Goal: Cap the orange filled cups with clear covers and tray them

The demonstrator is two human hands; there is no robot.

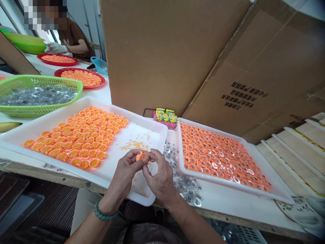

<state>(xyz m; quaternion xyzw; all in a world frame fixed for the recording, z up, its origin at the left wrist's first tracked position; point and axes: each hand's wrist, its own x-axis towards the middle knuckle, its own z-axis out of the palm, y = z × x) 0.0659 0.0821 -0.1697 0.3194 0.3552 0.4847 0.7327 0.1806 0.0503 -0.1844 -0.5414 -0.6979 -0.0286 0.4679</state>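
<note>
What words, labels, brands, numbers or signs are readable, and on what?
None can be quoted reliably.
Cardboard: inverted Chinese print in three lines, too blurred; more print lower right, unreadable.
Yellow-green boxes in pink basket: any print too small.
Orange cups in right tray: dark marks too small.

1. The left tray (111, 166) holds rows of cups (83, 135), with grains (134, 145) scattered to their right.
2. Over that tray's right end, one cup (142, 156) sits between the left hand (125, 169) and right hand (160, 174).
3. The right tray (279, 194) holds more cups; plastic pieces (189, 189) lie between the trays.
4. Behind this gap stands a small basket (170, 126) of little boxes (166, 117), before tall cardboard (157, 51).
5. Behind the left tray are a larger basket (40, 111) and two plates (103, 82).
</note>
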